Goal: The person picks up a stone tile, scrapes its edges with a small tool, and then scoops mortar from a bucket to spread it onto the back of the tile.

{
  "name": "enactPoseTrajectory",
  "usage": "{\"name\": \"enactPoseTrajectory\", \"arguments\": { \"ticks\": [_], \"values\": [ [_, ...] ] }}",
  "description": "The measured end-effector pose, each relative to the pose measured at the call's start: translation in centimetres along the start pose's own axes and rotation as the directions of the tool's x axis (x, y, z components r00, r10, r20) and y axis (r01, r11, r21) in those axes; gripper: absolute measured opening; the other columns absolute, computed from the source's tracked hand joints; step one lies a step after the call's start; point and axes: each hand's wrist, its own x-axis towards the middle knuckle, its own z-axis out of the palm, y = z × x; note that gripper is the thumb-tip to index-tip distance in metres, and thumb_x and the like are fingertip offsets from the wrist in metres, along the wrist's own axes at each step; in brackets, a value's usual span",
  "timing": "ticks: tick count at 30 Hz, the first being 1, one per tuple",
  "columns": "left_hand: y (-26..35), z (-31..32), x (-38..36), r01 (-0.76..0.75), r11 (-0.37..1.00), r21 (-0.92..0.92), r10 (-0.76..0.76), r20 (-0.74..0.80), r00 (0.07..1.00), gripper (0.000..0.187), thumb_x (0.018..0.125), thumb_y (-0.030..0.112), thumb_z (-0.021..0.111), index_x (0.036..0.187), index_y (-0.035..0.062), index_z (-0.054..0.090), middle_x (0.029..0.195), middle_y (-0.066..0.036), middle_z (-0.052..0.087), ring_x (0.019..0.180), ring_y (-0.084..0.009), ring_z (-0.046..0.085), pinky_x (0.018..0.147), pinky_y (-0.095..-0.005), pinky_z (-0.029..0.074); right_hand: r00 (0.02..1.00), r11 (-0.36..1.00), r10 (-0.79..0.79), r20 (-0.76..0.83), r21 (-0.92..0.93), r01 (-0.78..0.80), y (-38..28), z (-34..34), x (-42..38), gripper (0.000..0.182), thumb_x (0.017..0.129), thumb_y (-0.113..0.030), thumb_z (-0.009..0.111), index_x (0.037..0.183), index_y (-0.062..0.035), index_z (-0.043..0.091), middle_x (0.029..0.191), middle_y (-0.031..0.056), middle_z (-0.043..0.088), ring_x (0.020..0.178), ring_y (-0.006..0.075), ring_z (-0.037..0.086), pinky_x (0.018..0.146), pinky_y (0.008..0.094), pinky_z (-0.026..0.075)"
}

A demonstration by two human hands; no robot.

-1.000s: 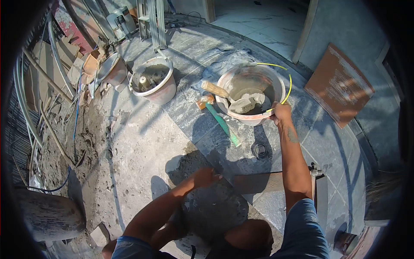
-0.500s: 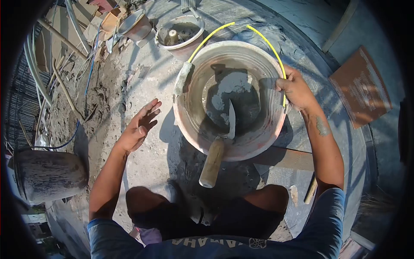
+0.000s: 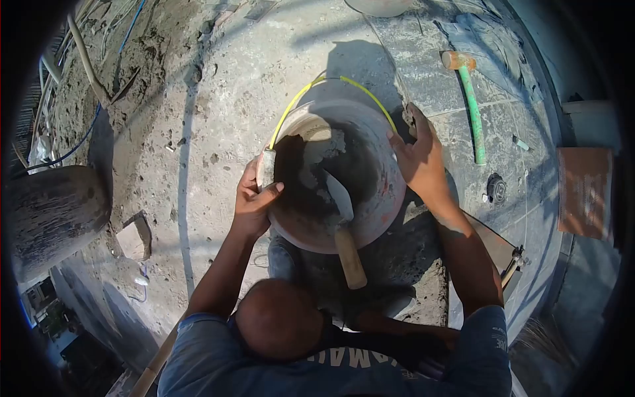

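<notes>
Touching left grip (image 3: 251, 200) and right grip (image 3: 421, 159), the bucket (image 3: 391, 198) sits between.

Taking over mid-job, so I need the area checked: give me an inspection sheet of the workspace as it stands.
Surface: dusty concrete floor, grey tiles at right.
Job's things: bucket holding grey mix; trowel blade inside, wooden handle over near rim.
Clutter: green-handled mallet, small dark coil, broken slab.
Left hand: gripping bucket's left side.
Right hand: gripping bucket's right side.
Cables: blue cable along upper left.
Surroundings: dark drum at left, brown board at right.
</notes>
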Motion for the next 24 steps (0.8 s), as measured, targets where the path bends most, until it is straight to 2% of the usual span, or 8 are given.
{"name": "enactPoseTrajectory", "arguments": {
  "ticks": [2,5,8,10,13,18,21,24],
  "values": [
    [-0.3,0.0,-0.4,-0.019,0.997,0.08,0.019,-0.007,1.0,0.061,0.081,-0.001,0.062,0.138,0.0035,0.039,0.124,-0.01,0.056,0.112,-0.0176,0.055,0.098,-0.0331,0.042,0.987,0.955,-0.07,0.147,-0.275,0.109,-5.7,-2.7,-2.8,0.052,0.083,-0.036,0.068,0.11,0.0066,0.054,0.089,0.0219,0.055,0.093,0.0408,0.056,0.083,0.0481,0.046],
    [-0.4,0.6,-0.5,-0.042,0.986,0.159,0.04,0.014,0.999,0.059,0.082,0.003,0.066,0.136,0.0,0.041,0.12,-0.005,0.054,0.113,-0.013,0.049,0.099,-0.0291,0.036,0.598,0.961,0.252,0.761,-0.271,-0.06,-7.2,-2.8,-8.5,0.067,0.085,-0.061,0.055,0.089,0.005,0.063,0.09,0.0228,0.06,0.092,0.0405,0.059,0.079,0.0488,0.048],
    [-0.7,2.2,-0.9,-0.07,0.979,0.193,0.064,0.034,0.997,0.058,0.084,0.007,0.067,0.135,0.0006,0.041,0.118,-0.005,0.053,0.112,-0.0138,0.049,0.099,-0.03,0.037,0.564,0.954,0.276,0.779,-0.295,-0.059,-5.4,0.3,-11.2,0.063,0.085,-0.057,0.056,0.089,0.0061,0.062,0.09,0.0257,0.06,0.092,0.0409,0.061,0.077,0.0482,0.049],
    [-1.0,2.7,-0.9,-0.139,0.953,0.27,0.131,0.045,0.99,0.057,0.085,0.008,0.067,0.135,0.0006,0.04,0.119,-0.006,0.053,0.112,-0.0143,0.049,0.098,-0.0302,0.037,0.335,0.912,0.378,0.863,-0.284,-0.296,-4.2,1.6,-10.5,0.048,0.082,-0.039,0.066,0.09,0.007,0.06,0.085,0.026,0.061,0.087,0.0387,0.062,0.079,0.0448,0.049],
    [-1.1,2.7,-0.6,-0.224,0.942,0.249,0.207,0.092,0.974,0.059,0.086,0.01,0.067,0.136,-0.0006,0.039,0.122,-0.007,0.051,0.113,-0.0154,0.049,0.098,-0.0307,0.037,0.303,0.817,0.545,0.782,-0.413,-0.403,-4.4,-1.4,-9.2,0.042,0.081,-0.031,0.064,0.093,0.0085,0.058,0.087,0.0285,0.062,0.087,0.0406,0.064,0.08,0.0458,0.05],
    [-1.5,3.4,-1.3,-0.209,0.939,0.274,0.185,0.111,0.977,0.062,0.085,0.014,0.066,0.137,-0.0015,0.037,0.126,-0.011,0.053,0.115,-0.0179,0.05,0.101,-0.0322,0.036,0.346,0.85,0.456,0.82,-0.517,0.105,-6.0,-8.0,-5.1,0.033,0.083,-0.024,0.062,0.092,0.0072,0.056,0.084,0.0258,0.063,0.082,0.0401,0.065,0.07,0.0447,0.052],
    [-1.6,3.7,-1.7,-0.304,0.879,0.368,0.213,0.268,0.94,0.065,0.086,0.008,0.065,0.141,-0.0028,0.033,0.127,-0.01,0.049,0.117,-0.0173,0.048,0.101,-0.032,0.035,0.746,0.995,-0.088,0.66,0.091,0.037,7.4,-2.1,-12.8,0.022,0.081,-0.015,0.061,0.089,0.0053,0.058,0.083,0.0226,0.062,0.08,0.0374,0.065,0.067,0.0424,0.053],
    [-1.9,3.2,-0.9,-0.334,0.866,0.373,0.209,0.338,0.918,0.066,0.085,0.008,0.065,0.141,-0.0036,0.032,0.129,-0.011,0.048,0.118,-0.0184,0.047,0.101,-0.0325,0.035,0.635,0.898,0.046,0.772,-0.311,0.312,-4.0,-0.8,-11.3,0.014,0.076,-0.006,0.057,0.084,0.0049,0.06,0.08,0.019,0.061,0.074,0.034,0.066,0.063,0.04,0.055]
  ]
}}
